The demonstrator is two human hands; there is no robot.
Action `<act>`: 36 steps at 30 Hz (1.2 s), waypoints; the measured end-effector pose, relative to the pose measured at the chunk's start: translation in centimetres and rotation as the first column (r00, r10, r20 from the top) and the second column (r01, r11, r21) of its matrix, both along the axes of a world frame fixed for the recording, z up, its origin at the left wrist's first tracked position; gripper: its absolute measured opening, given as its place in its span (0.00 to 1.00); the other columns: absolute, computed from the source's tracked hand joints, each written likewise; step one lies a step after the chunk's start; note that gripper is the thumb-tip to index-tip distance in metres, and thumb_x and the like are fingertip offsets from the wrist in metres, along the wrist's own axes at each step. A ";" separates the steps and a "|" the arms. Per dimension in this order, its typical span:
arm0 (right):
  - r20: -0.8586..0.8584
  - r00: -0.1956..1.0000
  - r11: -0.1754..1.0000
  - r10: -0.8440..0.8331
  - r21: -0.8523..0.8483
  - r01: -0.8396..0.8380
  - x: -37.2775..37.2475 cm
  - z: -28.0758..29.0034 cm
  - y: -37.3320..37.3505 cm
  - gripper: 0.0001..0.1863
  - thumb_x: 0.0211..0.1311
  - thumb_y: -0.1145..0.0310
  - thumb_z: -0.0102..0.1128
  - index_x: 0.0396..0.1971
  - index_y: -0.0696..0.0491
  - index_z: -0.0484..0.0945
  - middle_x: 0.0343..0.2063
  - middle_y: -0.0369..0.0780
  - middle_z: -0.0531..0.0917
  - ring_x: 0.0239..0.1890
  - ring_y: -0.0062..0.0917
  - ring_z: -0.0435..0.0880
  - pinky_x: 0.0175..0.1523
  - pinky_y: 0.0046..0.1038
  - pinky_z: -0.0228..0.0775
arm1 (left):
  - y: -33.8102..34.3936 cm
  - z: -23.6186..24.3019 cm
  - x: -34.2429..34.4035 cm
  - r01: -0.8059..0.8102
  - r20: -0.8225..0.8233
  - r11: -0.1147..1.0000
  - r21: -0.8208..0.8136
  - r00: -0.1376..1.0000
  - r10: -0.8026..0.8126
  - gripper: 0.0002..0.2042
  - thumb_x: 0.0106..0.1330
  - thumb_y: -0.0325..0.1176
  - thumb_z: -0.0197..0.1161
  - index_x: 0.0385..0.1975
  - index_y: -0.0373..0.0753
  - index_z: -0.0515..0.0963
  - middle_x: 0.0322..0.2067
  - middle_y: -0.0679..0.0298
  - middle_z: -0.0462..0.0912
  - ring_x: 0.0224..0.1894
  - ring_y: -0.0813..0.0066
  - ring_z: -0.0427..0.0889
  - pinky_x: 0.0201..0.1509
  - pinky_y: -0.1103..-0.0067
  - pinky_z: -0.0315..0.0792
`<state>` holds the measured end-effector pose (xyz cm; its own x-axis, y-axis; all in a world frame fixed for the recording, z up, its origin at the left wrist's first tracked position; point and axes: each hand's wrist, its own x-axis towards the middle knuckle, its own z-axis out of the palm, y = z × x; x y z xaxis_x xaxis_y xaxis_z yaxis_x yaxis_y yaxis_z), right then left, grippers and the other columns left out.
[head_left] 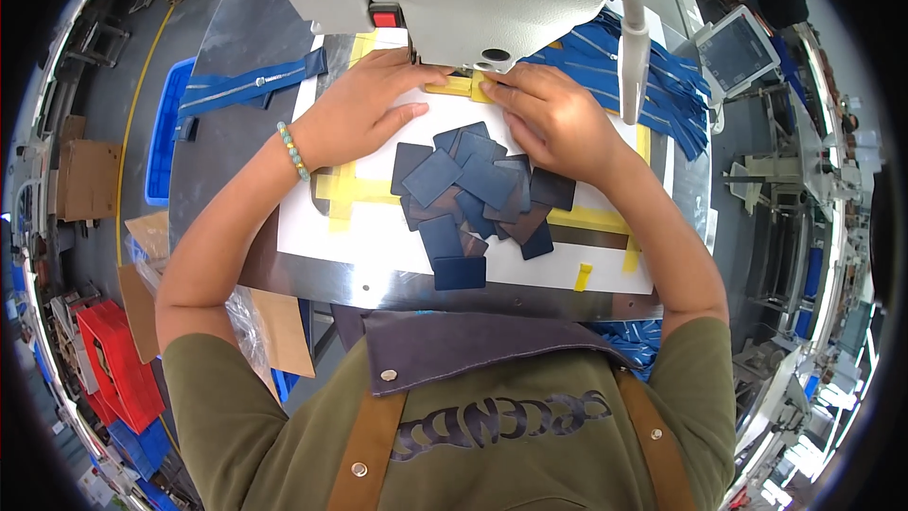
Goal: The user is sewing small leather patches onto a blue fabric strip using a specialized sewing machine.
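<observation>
My left hand (376, 104) lies beside the yellow guide piece (450, 86) under the head of a large grey sewing machine (482, 5). Its fingers stretch toward the needle area, with the thumb held apart. From the other side, my right hand (556, 115) bends its fingers together at the right end of that yellow piece. Whatever lies under its fingertips is hidden. Just in front of both hands, small dark blue rectangular patches (489, 180) are heaped loosely on a white sheet (364, 246); a few show brownish faces.
A blue zipper strip (248, 85) lies at the left, near a blue bin (168, 137). Many blue zippers (610, 71) are piled right of the machine, behind a grey upright tube (634, 57). Yellow tape (364, 189) marks the sheet. A screen (738, 52) stands far right.
</observation>
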<state>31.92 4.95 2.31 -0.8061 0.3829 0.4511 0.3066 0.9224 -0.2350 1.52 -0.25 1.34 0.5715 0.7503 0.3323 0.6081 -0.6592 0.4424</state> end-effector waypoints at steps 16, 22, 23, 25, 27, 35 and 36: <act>0.063 0.997 0.996 -0.048 -0.074 0.053 1.1 -0.6 0.2 0.22 0.64 0.76 0.69 0.58 0.56 0.86 0.61 0.43 0.86 0.65 0.39 0.83 0.70 0.40 0.76 | 1.0 -0.8 -0.6 -0.255 -0.181 0.954 0.158 0.942 0.282 0.14 0.78 0.34 0.59 0.47 0.28 0.85 0.46 0.48 0.86 0.55 0.48 0.80 0.65 0.60 0.71; 0.090 0.966 0.969 -0.243 0.053 0.239 1.5 -0.7 0.2 0.17 0.65 0.71 0.72 0.53 0.55 0.88 0.57 0.41 0.88 0.62 0.38 0.85 0.69 0.40 0.77 | 1.9 -2.0 -0.6 -0.315 -0.183 0.928 0.200 0.918 0.351 0.16 0.77 0.39 0.62 0.46 0.28 0.85 0.48 0.47 0.86 0.56 0.48 0.80 0.66 0.60 0.71; 0.144 0.949 0.959 -0.281 0.006 0.283 1.3 -0.9 0.2 0.16 0.64 0.72 0.72 0.51 0.56 0.89 0.56 0.41 0.89 0.60 0.39 0.86 0.68 0.39 0.78 | 2.0 -2.3 -0.6 -0.330 -0.139 0.921 0.207 0.922 0.361 0.17 0.77 0.40 0.63 0.47 0.29 0.85 0.48 0.47 0.86 0.55 0.48 0.80 0.66 0.59 0.71; 0.142 0.950 0.961 -0.278 0.044 0.275 1.0 -1.2 0.4 0.15 0.63 0.74 0.71 0.50 0.57 0.89 0.55 0.41 0.89 0.58 0.38 0.87 0.67 0.38 0.79 | 2.0 -2.4 -0.6 -0.345 -0.098 0.915 0.209 0.924 0.370 0.17 0.76 0.40 0.63 0.47 0.29 0.85 0.48 0.47 0.86 0.55 0.48 0.80 0.65 0.59 0.72; 0.141 0.951 0.961 -0.273 0.080 0.264 0.8 -1.3 0.5 0.15 0.61 0.76 0.70 0.48 0.58 0.89 0.54 0.41 0.89 0.56 0.38 0.88 0.66 0.38 0.79 | 2.0 -2.0 -0.7 -0.327 -0.085 0.927 0.182 0.934 0.347 0.16 0.75 0.40 0.65 0.46 0.30 0.85 0.46 0.49 0.86 0.55 0.48 0.80 0.63 0.60 0.73; 0.194 0.966 0.940 -0.170 0.327 0.099 0.3 -0.7 1.5 0.13 0.54 0.80 0.66 0.41 0.60 0.87 0.35 0.42 0.86 0.43 0.37 0.88 0.54 0.37 0.81 | 1.2 -0.1 0.3 -0.363 -0.089 0.925 -0.111 0.931 0.355 0.10 0.74 0.35 0.66 0.43 0.33 0.85 0.42 0.53 0.85 0.41 0.54 0.86 0.45 0.66 0.77; 0.194 0.966 0.940 -0.169 0.325 0.099 0.4 -1.1 1.9 0.13 0.54 0.80 0.66 0.41 0.60 0.87 0.35 0.42 0.86 0.43 0.37 0.88 0.54 0.37 0.81 | 1.1 -0.3 0.2 -0.350 -0.045 0.934 -0.074 0.937 0.347 0.10 0.74 0.34 0.66 0.43 0.33 0.85 0.41 0.53 0.85 0.38 0.54 0.86 0.42 0.66 0.77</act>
